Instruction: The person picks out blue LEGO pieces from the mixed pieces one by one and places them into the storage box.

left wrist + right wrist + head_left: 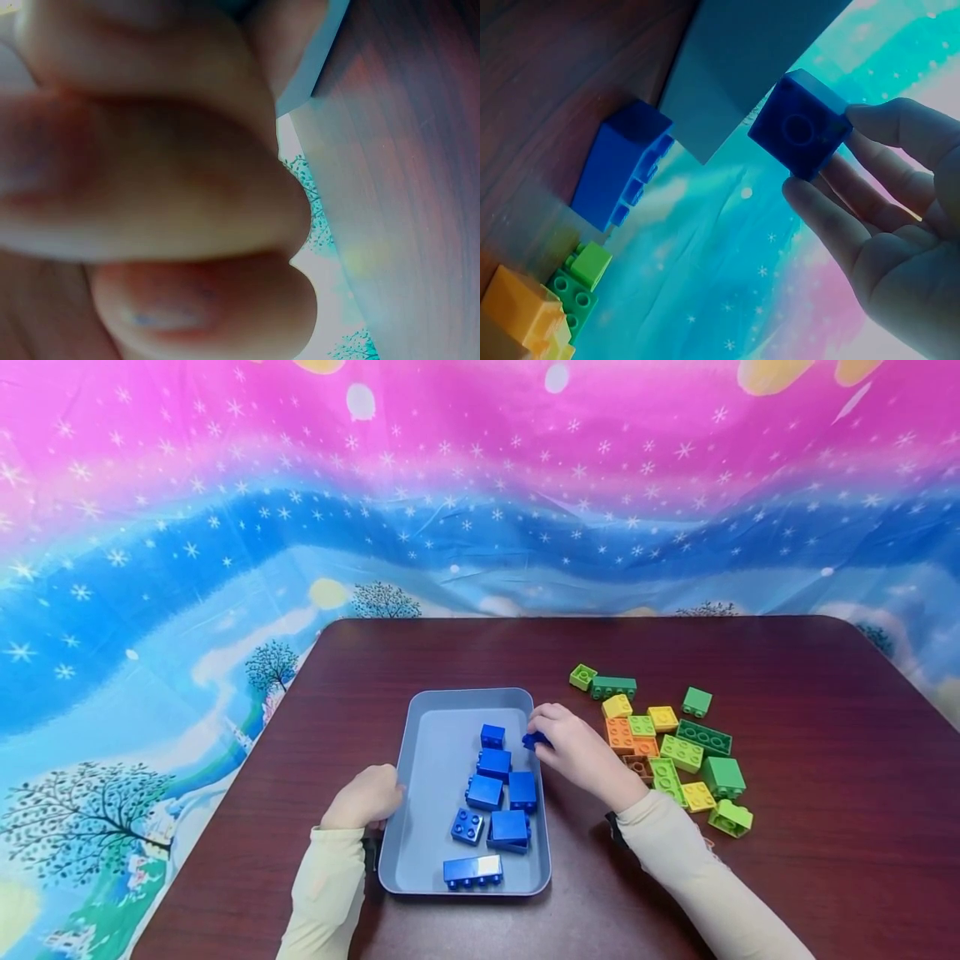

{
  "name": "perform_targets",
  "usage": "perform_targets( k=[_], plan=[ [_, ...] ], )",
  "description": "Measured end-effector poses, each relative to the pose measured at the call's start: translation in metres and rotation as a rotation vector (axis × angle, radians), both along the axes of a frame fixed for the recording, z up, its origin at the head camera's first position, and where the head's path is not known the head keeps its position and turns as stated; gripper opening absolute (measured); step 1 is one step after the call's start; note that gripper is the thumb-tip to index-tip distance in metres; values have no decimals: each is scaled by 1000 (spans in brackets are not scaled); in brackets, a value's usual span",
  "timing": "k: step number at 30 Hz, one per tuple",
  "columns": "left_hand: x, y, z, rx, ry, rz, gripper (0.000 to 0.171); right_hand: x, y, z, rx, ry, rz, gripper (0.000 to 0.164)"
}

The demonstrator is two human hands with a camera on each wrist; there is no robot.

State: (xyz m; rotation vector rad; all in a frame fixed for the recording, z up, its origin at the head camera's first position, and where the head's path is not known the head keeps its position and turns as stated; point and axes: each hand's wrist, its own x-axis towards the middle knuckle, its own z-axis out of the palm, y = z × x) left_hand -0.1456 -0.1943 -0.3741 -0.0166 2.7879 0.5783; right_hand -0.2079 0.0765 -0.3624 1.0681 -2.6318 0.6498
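My right hand pinches a small blue toy brick between thumb and fingers, over the right rim of a grey tray. In the right wrist view, the held brick's hollow underside faces the camera. A longer blue brick lies on the table outside the tray wall, studs sideways. My left hand, its fingers curled, grips the tray's left rim. Inside the tray, several blue bricks lie mostly on the right, including a square one with studs up and a long one near the front.
Right of the tray, several loose bricks spread over the dark wooden table, among them an orange brick, a yellow brick, a dark green brick and a lime brick. A patterned cloth hangs behind the table.
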Motion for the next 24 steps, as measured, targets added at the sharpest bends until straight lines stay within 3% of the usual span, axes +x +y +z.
perform_targets(
  k=[24],
  plan=[
    [1,0,0,5,10,-10,34,5,-11,-12,143,-35,157,19]
  ],
)
